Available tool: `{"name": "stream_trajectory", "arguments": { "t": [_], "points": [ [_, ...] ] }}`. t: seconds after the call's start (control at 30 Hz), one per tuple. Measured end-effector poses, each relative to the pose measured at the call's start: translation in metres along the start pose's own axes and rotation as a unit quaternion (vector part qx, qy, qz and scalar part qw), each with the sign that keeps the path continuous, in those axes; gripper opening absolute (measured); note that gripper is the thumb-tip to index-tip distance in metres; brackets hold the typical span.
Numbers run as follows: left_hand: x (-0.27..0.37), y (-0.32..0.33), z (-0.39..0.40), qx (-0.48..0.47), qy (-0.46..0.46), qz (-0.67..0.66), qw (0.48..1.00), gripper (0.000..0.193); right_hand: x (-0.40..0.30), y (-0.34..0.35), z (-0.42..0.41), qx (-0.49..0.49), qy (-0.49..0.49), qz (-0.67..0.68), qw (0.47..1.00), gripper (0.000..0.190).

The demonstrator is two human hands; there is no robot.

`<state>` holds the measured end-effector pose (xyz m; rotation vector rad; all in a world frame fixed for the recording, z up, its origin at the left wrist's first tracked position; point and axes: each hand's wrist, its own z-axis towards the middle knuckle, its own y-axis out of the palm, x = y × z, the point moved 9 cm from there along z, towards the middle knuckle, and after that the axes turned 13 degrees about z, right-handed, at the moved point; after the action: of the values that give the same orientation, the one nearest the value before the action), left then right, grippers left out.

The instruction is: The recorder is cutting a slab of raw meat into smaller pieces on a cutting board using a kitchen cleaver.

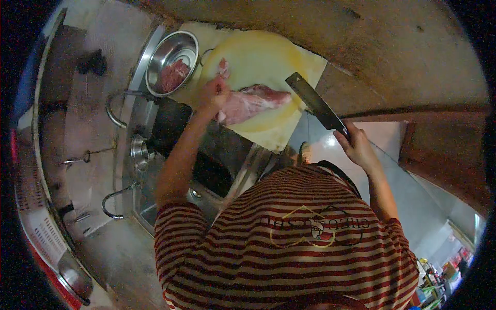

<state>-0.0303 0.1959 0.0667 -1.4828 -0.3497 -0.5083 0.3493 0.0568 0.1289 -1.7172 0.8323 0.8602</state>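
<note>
A large piece of raw meat point(254, 104) lies on a pale, yellow-stained cutting board point(257, 52). My left hand point(212, 92), blurred, is at the meat's left end. A small strip of meat point(223, 69) shows just beyond its fingers; whether they grip it, I cannot tell. My right hand point(354, 143) holds a cleaver point(312, 101) by its handle. The broad blade slants up to the left, its tip near the right end of the large piece, apart from it.
Left of the board stands a steel bowl point(155, 71) with red meat point(174, 75) inside. Dark sink basins point(213, 155) lie between the board and my body. Curved faucets point(114, 114) and a steel strainer cup point(138, 152) are along the left. A brown wall point(387, 58) rises beyond the board.
</note>
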Motion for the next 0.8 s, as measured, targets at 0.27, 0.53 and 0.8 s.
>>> {"name": "stream_trajectory", "arguments": {
  "t": [0.27,0.53,0.8],
  "points": [
    [-0.112,0.005,0.014,0.09,-0.227,-0.156,0.957,0.023,-0.004,0.024,0.001,-0.158,-0.002,0.004,0.987,0.023],
    [-0.149,0.035,0.038,-0.108,-0.326,0.001,0.939,0.051,0.014,0.099,0.056,-0.193,0.167,0.182,0.95,0.026],
    [0.001,0.011,-0.015,-0.221,-0.122,-0.038,0.967,0.05,-0.019,0.131,0.09,-0.165,0.125,0.327,0.922,0.023]
  ]
}}
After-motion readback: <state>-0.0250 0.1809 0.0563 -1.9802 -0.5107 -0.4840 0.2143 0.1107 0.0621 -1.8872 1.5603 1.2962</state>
